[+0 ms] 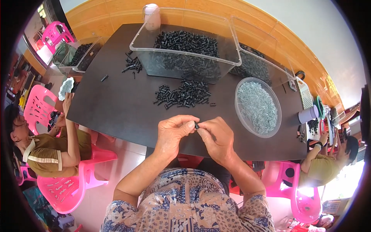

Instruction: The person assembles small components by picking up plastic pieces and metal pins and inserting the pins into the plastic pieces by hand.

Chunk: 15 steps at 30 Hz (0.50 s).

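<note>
A patterned shirt [185, 205] is nearest the camera, well in front of the big clear box [185, 55], which stands on a dark surface [112, 100] and holds many black pieces. Far to the left of that box, a seated person in olive [54, 154] has a hand at a pale dish [66, 88]. Just left of the box lies a small scatter of loose black pieces [132, 63]; a pale flask [152, 17] stands behind its left end. In front of the box is a pile of black pieces [183, 94]. Farther in front, the left hand [176, 133] and right hand [217, 139] meet, fingertips pinching one small black piece [196, 125] between them. To the box's right and forward sits a round tub [264, 135] full of small silvery pieces [257, 106]. Right beside the box is a second clear box [284, 73], also holding black pieces. Farther right of the box are a lilac cup [308, 115] and another seated person [320, 166].
</note>
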Motion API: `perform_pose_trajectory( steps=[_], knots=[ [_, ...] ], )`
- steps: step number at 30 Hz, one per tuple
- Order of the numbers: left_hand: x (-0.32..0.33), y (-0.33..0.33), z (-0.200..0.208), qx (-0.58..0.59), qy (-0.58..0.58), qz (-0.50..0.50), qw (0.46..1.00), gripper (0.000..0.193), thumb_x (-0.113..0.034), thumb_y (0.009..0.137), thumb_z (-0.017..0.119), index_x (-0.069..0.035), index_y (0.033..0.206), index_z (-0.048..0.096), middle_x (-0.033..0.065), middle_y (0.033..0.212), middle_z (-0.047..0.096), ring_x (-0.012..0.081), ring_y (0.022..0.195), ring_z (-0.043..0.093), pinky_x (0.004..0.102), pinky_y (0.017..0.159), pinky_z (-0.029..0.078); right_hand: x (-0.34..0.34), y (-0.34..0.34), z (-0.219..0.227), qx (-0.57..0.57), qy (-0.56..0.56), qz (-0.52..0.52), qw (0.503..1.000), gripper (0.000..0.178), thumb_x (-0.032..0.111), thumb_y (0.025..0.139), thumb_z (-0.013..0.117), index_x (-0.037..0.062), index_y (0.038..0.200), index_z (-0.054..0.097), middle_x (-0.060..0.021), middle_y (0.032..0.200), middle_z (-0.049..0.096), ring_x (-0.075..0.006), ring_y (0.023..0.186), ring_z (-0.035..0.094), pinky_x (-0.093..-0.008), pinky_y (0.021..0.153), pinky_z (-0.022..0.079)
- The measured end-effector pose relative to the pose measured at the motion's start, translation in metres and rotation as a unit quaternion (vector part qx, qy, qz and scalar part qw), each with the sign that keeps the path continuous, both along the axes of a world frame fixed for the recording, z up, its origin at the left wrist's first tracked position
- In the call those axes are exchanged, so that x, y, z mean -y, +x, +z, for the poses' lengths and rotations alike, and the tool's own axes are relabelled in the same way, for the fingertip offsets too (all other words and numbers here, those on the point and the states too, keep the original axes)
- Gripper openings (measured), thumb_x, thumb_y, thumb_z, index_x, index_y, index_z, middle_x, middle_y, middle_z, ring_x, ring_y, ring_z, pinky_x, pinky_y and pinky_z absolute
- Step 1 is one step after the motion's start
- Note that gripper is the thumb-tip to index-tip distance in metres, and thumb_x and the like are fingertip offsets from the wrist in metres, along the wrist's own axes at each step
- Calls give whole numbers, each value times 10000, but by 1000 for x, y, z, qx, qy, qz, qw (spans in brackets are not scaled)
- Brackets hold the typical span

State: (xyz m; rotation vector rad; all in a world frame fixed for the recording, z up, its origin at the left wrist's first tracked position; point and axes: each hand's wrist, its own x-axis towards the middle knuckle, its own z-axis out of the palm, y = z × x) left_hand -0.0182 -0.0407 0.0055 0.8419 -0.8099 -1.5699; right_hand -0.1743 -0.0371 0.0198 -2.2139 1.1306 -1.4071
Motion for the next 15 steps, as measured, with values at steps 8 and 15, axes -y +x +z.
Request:
perform_pose_trajectory(
  steps=[8, 15],
  knots=[
    [4, 6, -6, -92, 104, -77, 987, 159, -83, 865, 659, 34, 970, 681, 67, 779, 664, 114, 669, 587, 235, 616, 456, -7, 1, 0, 21, 46, -8, 999, 159, -42, 747, 687, 22, 883, 634, -84, 761, 627, -237, 644, 557, -325, 571, 446],
    [1, 7, -6, -64, 85, -75, 991, 170, -91, 877, 651, 27, 998, 670, 73, 813, 664, 118, 673, 593, 229, 620, 460, -10, 2, -2, 32, 74, -12, 997, 150, -25, 764, 691, 29, 895, 642, -79, 756, 624, -213, 634, 546, -313, 574, 447]
  ],
)
